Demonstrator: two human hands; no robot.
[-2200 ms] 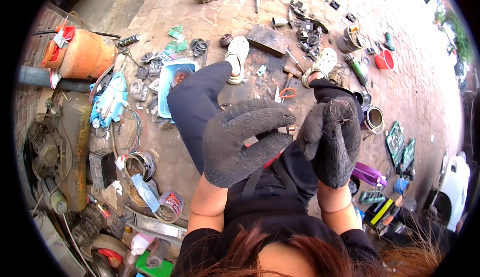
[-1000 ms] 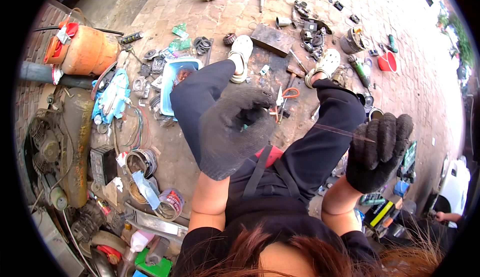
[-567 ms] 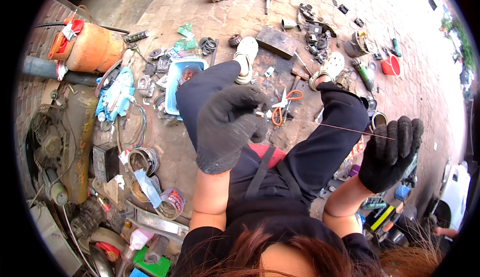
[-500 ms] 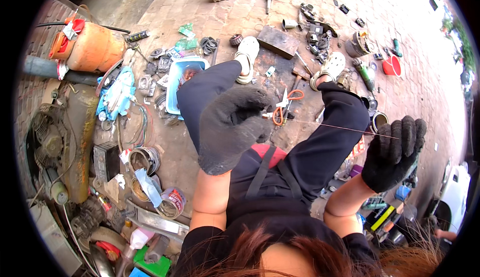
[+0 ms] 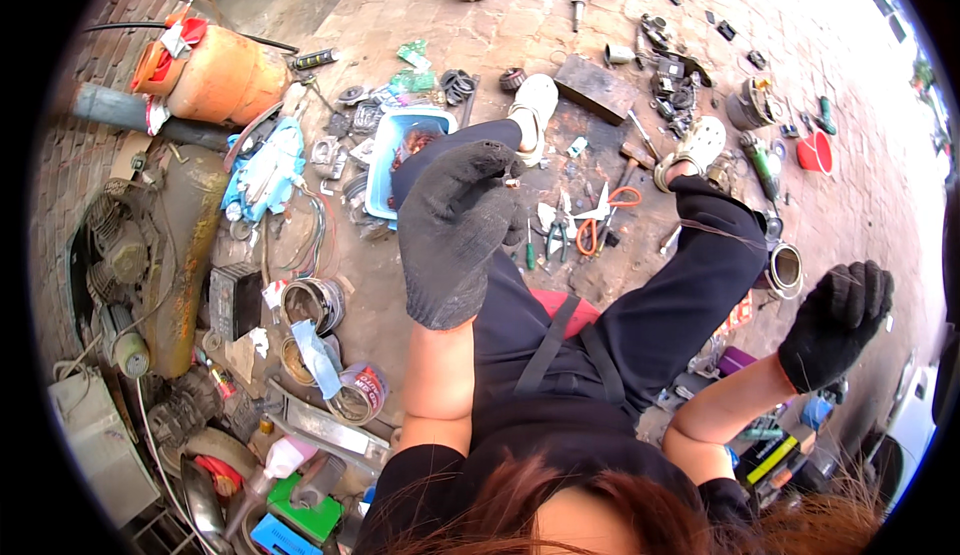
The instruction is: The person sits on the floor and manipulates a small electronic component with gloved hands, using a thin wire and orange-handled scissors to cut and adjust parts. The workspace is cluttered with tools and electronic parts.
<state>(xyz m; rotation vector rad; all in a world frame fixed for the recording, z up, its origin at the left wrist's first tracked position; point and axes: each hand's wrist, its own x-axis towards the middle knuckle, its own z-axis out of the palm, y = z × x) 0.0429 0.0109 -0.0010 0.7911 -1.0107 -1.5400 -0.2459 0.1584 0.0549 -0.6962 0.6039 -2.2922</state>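
Note:
My left hand point(image 5: 455, 235), in a black work glove, is raised over my left thigh. Its thumb and fingers pinch a small copper-coloured piece point(image 5: 513, 184), too small to make out fully. Out to the right, above the ground, my right hand point(image 5: 838, 323) in a matching glove has its fingers curled closed. A thin copper wire point(image 5: 722, 232) shows against my right knee and runs toward that hand; its ends are hard to see. On the ground between my legs lie orange-handled scissors point(image 5: 606, 217), pliers point(image 5: 562, 225) and a green-handled screwdriver point(image 5: 530, 247).
A blue basin point(image 5: 380, 180) stands beside my left leg. Ahead are a metal block point(image 5: 597, 90), a hammer point(image 5: 633, 160) and greasy machine parts point(image 5: 675, 85). An orange gas cylinder point(image 5: 225, 80) lies at far left, open cans point(image 5: 312, 305) nearer. A red bucket point(image 5: 815, 153) is at right.
My right hand has moved farther right and its fingers have curled in. The wire, stretched straight between my hands before, now hangs slacker by the right knee. The whole view has shifted slightly.

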